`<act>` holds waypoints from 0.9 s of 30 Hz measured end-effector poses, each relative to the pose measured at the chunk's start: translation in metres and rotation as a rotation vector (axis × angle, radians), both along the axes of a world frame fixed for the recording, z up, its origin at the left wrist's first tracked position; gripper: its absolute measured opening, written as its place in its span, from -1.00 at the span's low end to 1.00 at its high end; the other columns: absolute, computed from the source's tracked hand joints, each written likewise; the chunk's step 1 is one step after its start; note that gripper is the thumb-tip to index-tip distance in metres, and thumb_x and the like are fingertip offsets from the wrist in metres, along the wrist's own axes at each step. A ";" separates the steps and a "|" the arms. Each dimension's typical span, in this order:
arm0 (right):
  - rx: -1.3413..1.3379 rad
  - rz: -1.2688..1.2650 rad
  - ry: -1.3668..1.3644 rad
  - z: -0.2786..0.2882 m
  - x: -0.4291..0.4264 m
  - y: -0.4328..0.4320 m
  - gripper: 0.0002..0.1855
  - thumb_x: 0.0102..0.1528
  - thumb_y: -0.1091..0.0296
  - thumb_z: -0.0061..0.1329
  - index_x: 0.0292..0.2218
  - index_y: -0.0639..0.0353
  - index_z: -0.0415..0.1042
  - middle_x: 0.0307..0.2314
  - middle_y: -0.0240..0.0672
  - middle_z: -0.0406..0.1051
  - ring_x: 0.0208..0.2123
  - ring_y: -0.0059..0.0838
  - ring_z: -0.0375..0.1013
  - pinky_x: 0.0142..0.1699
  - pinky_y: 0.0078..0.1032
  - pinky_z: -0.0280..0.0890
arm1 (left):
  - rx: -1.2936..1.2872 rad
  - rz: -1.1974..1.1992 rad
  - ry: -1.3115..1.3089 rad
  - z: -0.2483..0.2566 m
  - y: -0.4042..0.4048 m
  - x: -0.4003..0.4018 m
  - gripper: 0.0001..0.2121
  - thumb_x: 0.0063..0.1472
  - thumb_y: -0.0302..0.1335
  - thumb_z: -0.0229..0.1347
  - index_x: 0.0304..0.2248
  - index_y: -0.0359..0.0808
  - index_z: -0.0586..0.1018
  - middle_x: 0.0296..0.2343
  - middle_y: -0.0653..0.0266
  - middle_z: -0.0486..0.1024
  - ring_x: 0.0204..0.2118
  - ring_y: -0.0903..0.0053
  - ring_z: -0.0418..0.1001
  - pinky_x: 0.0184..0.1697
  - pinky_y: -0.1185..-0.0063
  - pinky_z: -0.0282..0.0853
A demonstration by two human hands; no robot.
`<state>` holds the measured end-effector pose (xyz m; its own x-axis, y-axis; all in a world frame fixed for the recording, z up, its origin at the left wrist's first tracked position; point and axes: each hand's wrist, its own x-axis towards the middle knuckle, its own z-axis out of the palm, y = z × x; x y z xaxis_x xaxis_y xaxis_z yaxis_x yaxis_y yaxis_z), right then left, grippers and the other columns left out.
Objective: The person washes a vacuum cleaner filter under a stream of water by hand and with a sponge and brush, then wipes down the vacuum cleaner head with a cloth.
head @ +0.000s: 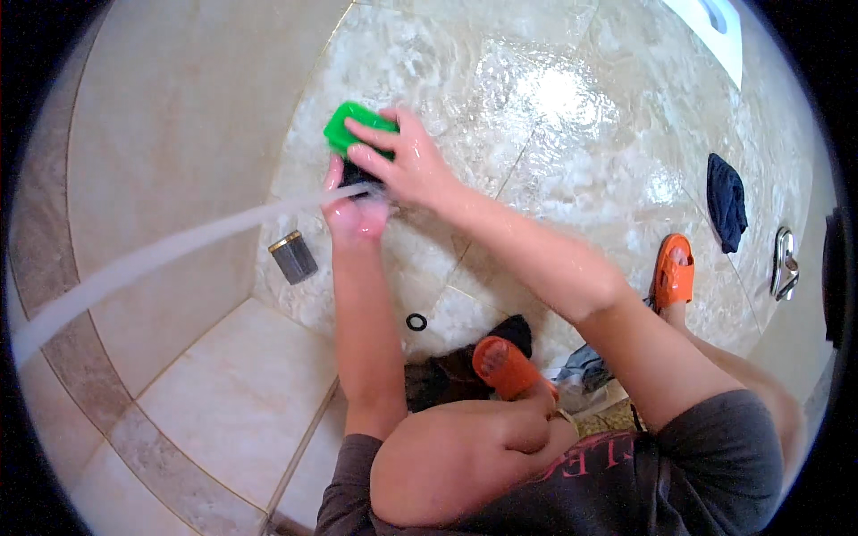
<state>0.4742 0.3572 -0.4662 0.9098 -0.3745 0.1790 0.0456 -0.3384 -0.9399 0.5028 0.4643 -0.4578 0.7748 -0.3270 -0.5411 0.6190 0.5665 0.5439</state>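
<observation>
My right hand (395,157) grips a bright green block-shaped scrubber (348,124); I cannot tell whether it is a brush or a sponge. Directly below it, my left hand (355,211) is palm up, its fingers around a small black object (354,175). The two hands meet there, and the scrubber hides part of the black object. A white jet of water (201,234) arcs in from the left and strikes the left palm and the black object. Both hands are wet.
On the wet tiled floor (429,254) lie a dark cup-shaped piece with a gold rim (293,260) and a black ring (416,322). A dark blue cloth (727,201) and a chrome fitting (784,264) are at right. Orange slippers (509,368) are on my feet, near dark cloths (429,385).
</observation>
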 end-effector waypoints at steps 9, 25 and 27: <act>0.256 -0.005 -0.026 -0.006 0.018 -0.011 -0.61 0.02 0.11 0.00 -0.10 -0.07 0.42 -0.14 -0.02 0.24 -0.09 -0.15 0.25 0.02 -0.40 0.14 | -0.231 -0.054 0.263 -0.012 0.004 0.013 -0.66 0.28 -0.34 -0.28 -0.04 -0.29 0.33 -0.04 0.12 0.28 0.02 0.29 0.23 0.16 0.32 0.01; -0.262 0.212 -0.274 0.007 -0.007 -0.020 -0.64 -0.10 0.08 0.10 -0.21 -0.14 0.51 -0.17 -0.02 0.28 -0.16 -0.08 0.28 -0.07 -0.29 0.21 | 0.156 0.018 -0.037 -0.004 0.004 0.011 -0.66 0.21 -0.27 -0.20 -0.14 -0.32 0.38 -0.22 0.13 0.40 -0.18 0.35 0.41 -0.12 0.39 0.38; -0.217 0.238 -0.293 0.007 -0.011 -0.022 -0.64 -0.11 0.09 0.12 -0.21 -0.15 0.51 -0.17 -0.03 0.28 -0.16 -0.08 0.28 -0.07 -0.29 0.21 | 0.237 -0.170 -0.116 -0.002 0.007 0.014 -0.64 0.20 -0.23 -0.18 -0.14 -0.31 0.38 -0.24 0.15 0.40 -0.20 0.36 0.42 -0.13 0.38 0.40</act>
<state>0.4634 0.3350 -0.4595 0.8650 -0.0859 0.4943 0.4008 -0.4743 -0.7838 0.5165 0.4709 -0.4596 0.7806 -0.3323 -0.5293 0.6204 0.3091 0.7208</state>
